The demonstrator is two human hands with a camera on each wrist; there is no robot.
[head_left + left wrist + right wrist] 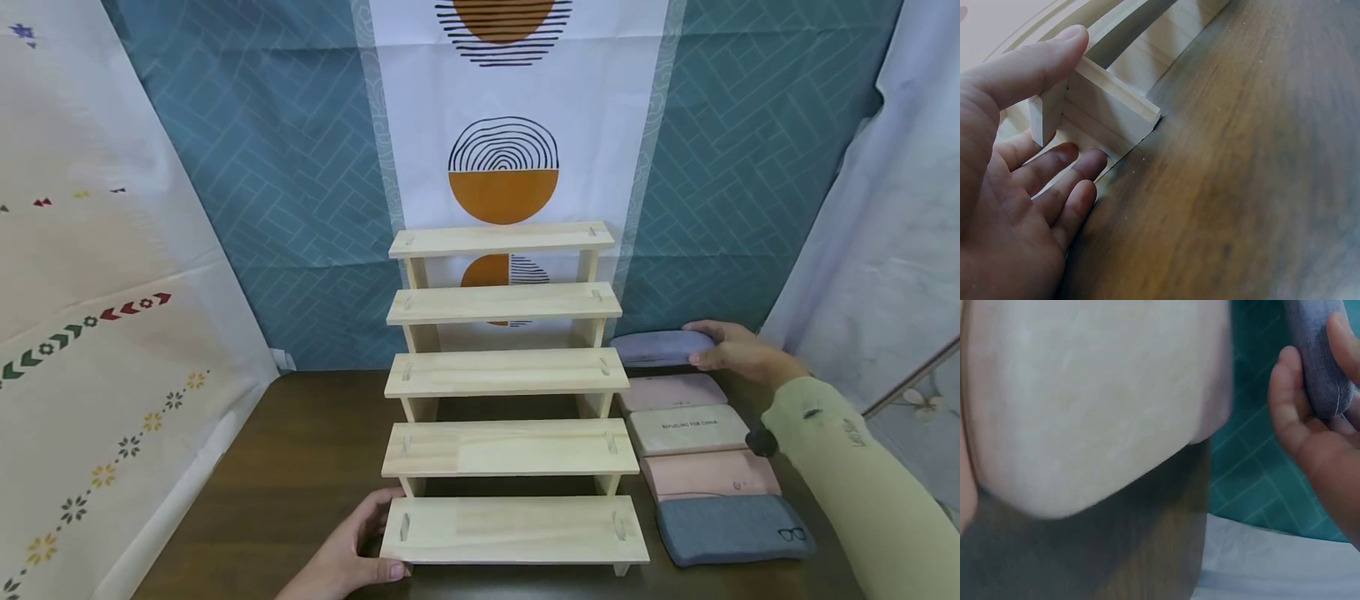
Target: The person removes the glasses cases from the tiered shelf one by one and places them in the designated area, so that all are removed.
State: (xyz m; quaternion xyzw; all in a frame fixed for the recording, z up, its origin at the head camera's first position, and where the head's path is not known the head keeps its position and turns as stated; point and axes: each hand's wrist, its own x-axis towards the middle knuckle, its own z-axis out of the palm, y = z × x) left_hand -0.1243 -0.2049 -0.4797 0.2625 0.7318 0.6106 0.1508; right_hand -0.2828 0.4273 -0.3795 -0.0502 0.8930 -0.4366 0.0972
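Observation:
A pale wooden stepped rack (513,531) with several narrow shelves stands in the middle of the head view. My left hand (351,546) holds the left end of its lowest shelf, thumb at the front and fingers around the side. In the left wrist view the thumb and index finger lie on either side of the shelf end (1050,112). At the back right, my right hand (744,354) grips a purple-blue glasses case (651,348) by its right end. Thumb and fingers wrap that fabric case (1317,353) in the right wrist view.
Right of the rack a row of glasses cases runs toward the front: pink (675,391), cream with printed lettering (693,430), another pink (712,475) and blue-grey (735,529). They lie on a dark wooden table (247,500). A teal patterned cloth (300,208) hangs behind.

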